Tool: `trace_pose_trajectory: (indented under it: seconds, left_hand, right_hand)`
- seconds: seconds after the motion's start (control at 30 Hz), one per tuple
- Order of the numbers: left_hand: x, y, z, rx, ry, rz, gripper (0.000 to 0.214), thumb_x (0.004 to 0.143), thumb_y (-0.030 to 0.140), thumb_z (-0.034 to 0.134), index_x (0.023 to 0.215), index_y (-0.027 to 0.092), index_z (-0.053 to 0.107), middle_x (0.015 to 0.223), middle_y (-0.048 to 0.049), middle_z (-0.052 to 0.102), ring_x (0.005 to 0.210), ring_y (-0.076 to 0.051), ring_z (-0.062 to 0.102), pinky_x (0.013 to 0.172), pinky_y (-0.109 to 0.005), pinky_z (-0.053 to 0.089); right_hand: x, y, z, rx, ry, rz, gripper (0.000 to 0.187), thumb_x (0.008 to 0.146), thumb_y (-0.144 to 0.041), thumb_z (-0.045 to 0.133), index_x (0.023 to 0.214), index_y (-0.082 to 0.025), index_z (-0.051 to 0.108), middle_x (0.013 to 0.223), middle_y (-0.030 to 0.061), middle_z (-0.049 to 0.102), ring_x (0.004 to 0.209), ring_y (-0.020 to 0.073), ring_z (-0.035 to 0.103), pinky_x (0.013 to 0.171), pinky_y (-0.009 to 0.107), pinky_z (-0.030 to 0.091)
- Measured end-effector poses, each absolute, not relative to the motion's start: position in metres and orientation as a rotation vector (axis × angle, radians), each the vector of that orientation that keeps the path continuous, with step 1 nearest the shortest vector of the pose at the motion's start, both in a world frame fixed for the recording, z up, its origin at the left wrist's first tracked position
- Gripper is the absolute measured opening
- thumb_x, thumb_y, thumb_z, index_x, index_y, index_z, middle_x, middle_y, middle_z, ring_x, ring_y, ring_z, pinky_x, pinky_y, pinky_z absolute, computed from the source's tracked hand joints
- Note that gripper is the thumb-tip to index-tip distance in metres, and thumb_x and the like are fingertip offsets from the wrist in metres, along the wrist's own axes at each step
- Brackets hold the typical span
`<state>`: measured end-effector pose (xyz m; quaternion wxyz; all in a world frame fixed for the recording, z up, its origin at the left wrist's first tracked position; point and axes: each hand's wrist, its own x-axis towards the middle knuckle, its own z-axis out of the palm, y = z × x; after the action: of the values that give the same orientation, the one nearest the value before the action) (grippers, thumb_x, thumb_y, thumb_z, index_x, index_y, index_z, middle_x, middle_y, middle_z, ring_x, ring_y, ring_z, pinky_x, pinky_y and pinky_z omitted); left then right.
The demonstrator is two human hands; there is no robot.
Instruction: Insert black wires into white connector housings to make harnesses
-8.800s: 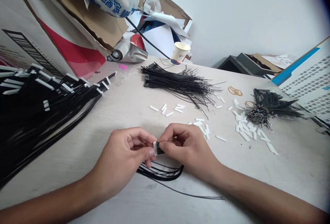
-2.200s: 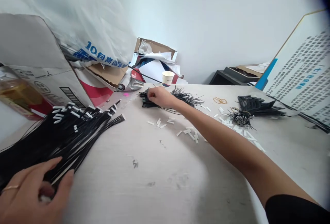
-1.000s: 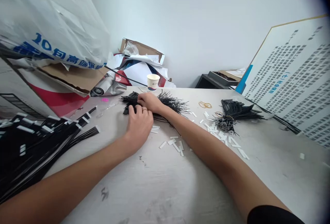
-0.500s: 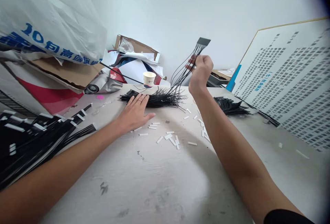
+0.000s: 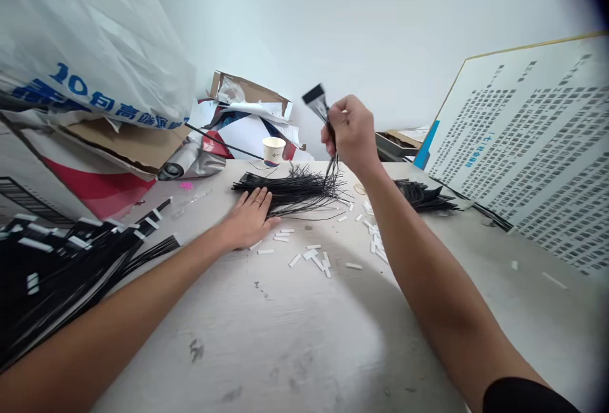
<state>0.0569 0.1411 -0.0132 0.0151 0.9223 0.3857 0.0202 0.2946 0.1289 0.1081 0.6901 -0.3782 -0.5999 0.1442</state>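
My right hand (image 5: 352, 132) is closed around a wire harness (image 5: 314, 95), a bundle of thin black wires ending in a flat dark connector. It is held up above the table, connector toward the upper left, its wires hanging down to the pile. Fingers stretched flat, my left hand (image 5: 250, 216) rests at the near left edge of a pile of black wires (image 5: 295, 188). Several small white strips (image 5: 314, 257) lie scattered on the table in front of the pile.
More black wires with white ends (image 5: 95, 273) lie at the left. A paper cup (image 5: 273, 150) stands behind the pile. Another dark bundle (image 5: 423, 195) sits right, before a printed board (image 5: 523, 159). A large plastic bag (image 5: 104, 39) and boxes crowd the back left.
My right hand has swung left and turned, tipping the harness's connector from upper right to upper left. My left hand stays by the pile, a touch lower in view.
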Motion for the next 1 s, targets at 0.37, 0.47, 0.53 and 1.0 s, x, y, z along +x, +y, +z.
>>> trace_pose_trajectory:
  seconds: [0.37,0.47,0.53,1.0]
  left_hand:
    - [0.054,0.140,-0.010,2.875,1.173,-0.020,0.071,0.098,0.050,0.014,0.153,0.005,0.019,0.162,-0.0152,0.013,0.150,-0.025,0.008,0.120,-0.045,0.010]
    - [0.053,0.139,-0.008,2.874,1.169,-0.055,0.069,0.098,0.046,0.018,0.153,0.004,0.018,0.162,-0.0157,0.012,0.150,-0.026,0.008,0.120,-0.046,0.009]
    - [0.053,0.139,-0.006,2.868,1.159,-0.084,0.070,0.097,0.046,0.020,0.153,0.004,0.017,0.163,-0.0151,0.011,0.150,-0.026,0.007,0.120,-0.045,0.008]
    - [0.054,0.137,-0.003,2.863,1.179,-0.149,0.072,0.096,0.046,0.019,0.153,0.004,0.015,0.162,-0.0160,0.012,0.150,-0.026,0.009,0.120,-0.044,0.008]
  right_hand:
    - [0.297,0.132,0.109,-0.759,-1.295,0.497,0.026,0.095,-0.041,0.050,0.075,-0.025,0.045,0.057,-0.0054,0.038,0.045,0.0083,0.031,0.043,0.024,0.024]
    - [0.312,0.131,0.118,-0.704,-1.267,0.643,0.029,0.095,-0.033,0.049,0.069,-0.024,0.042,0.056,-0.0045,0.038,0.048,0.0094,0.038,0.044,0.024,0.026]
    - [0.321,0.126,0.127,-0.637,-1.233,0.700,0.031,0.095,-0.036,0.047,0.067,-0.026,0.039,0.057,-0.0035,0.039,0.051,0.0118,0.040,0.044,0.025,0.029]
    - [0.329,0.119,0.134,-0.711,-1.110,0.175,0.032,0.095,-0.034,0.046,0.066,-0.027,0.035,0.055,-0.0059,0.025,0.045,0.0122,0.022,0.044,0.028,0.020]
